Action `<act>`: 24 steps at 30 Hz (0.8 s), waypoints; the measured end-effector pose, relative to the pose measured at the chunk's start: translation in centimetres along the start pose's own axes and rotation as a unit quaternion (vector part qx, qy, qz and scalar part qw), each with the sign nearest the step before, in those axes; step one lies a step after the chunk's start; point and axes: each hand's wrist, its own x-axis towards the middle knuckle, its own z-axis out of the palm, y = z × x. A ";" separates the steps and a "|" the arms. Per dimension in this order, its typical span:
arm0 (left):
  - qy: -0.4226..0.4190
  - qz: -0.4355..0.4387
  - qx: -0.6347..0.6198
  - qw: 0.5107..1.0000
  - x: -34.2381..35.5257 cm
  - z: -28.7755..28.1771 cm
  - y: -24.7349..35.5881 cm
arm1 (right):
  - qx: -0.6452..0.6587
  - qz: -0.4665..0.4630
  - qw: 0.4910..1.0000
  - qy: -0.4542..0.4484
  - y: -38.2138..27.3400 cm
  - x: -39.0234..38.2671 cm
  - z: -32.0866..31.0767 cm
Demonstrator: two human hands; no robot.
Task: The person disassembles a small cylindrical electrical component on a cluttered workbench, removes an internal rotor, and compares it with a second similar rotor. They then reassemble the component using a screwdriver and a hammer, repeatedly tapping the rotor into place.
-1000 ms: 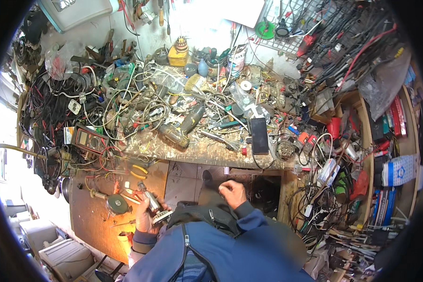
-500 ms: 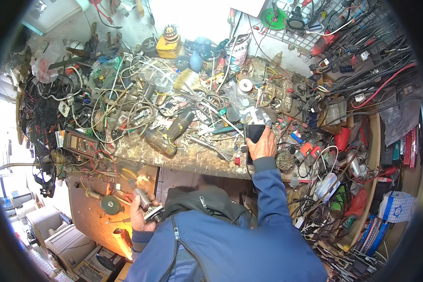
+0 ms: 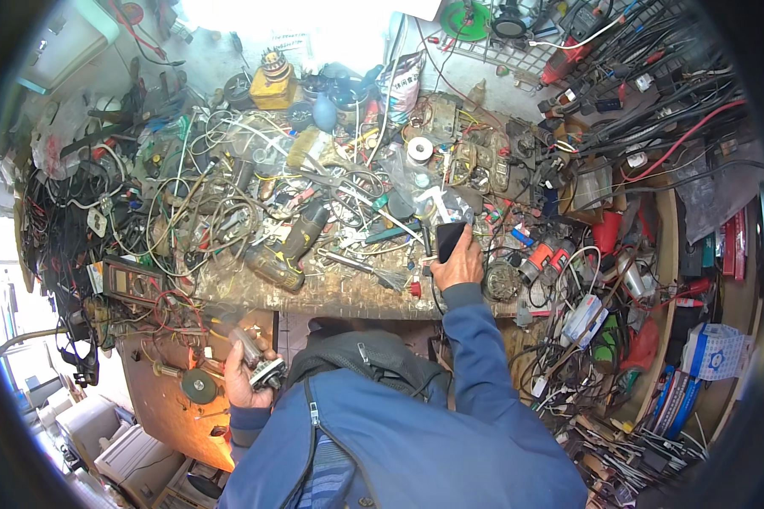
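At the bench's front edge my right hand point(image 3: 461, 265) is closed around a black smartphone point(image 3: 451, 241), its dark screen facing up and the phone tilted. A dark cord hangs just below that hand. Lower on the left, my left hand point(image 3: 239, 379) grips a metal part point(image 3: 267, 371) with a cylindrical body and a pale, round flanged end; its exact kind cannot be made out. That hand is above an orange-brown board point(image 3: 157, 407), where a dark round disc point(image 3: 199, 386) lies beside it. A yellow-and-black cordless drill point(image 3: 293, 248) rests on the bench left of the phone.
Tangled wires, tools and scraps cover the worn workbench point(image 3: 335, 299). A brush point(image 3: 310, 148) and a white roll point(image 3: 419, 151) lie farther back. On the left is a meter-like framed device point(image 3: 136, 282). Cables and a red cup point(image 3: 605, 227) crowd the right side.
My right hand has turned the phone from nearly straight to tilted, with its top toward the right. The left hand still holds the metal part, its flanged end turned. The whole view has shifted slightly.
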 end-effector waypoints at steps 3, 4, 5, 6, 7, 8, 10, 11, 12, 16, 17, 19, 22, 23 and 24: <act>-0.020 -0.003 0.010 1.000 0.6 0.3 0.2 | 0.050 0.043 0.998 0.022 0.9 0.9 -3.4; -0.007 -0.001 0.013 1.000 0.5 0.6 0.2 | 0.060 0.033 0.997 0.039 1.7 1.7 -4.4; -0.005 0.005 0.013 1.000 0.5 1.3 0.1 | 0.036 0.031 0.998 0.048 2.8 2.5 -5.5; -0.003 0.010 0.012 1.000 0.5 1.8 0.1 | 0.011 0.028 0.998 0.058 3.6 3.3 -6.5; -0.008 0.005 0.012 1.000 0.6 1.7 -0.1 | -0.007 0.032 0.999 0.037 4.4 4.4 -7.2; -0.012 0.001 0.011 1.000 0.8 1.5 -0.1 | -0.024 0.035 0.999 0.016 5.1 5.4 -7.9; -0.015 -0.013 0.010 1.000 1.2 1.2 -0.4 | -0.055 0.040 0.998 -0.017 7.4 6.9 -7.0; -0.010 -0.020 0.011 1.000 1.3 1.1 -0.5 | -0.067 0.049 0.996 -0.044 7.6 7.4 -6.7; -0.005 -0.026 0.012 1.000 1.4 1.1 -0.6 | -0.079 0.057 0.993 -0.071 7.7 7.8 -6.6; -0.025 0.007 0.004 1.000 0.7 1.6 -1.1 | -0.093 0.047 0.992 -0.076 8.2 9.1 -4.9; -0.023 0.007 0.005 1.000 0.6 1.5 -1.2 | -0.086 0.058 0.991 -0.086 7.4 9.1 -5.3; -0.007 0.025 0.031 0.999 0.3 1.7 -1.4 | -0.118 0.006 0.993 -0.026 7.7 8.3 -4.7; -0.015 0.041 0.019 0.999 -0.1 1.8 -1.9 | -0.072 -0.132 0.987 0.061 7.3 8.5 -3.0; -0.017 0.048 0.012 0.999 -0.3 1.8 -2.0 | -0.031 -0.165 0.985 0.039 6.1 8.3 -3.3; -0.018 0.060 0.008 0.998 -0.6 1.7 -1.9 | 0.016 -0.200 0.980 0.016 4.4 7.9 -3.5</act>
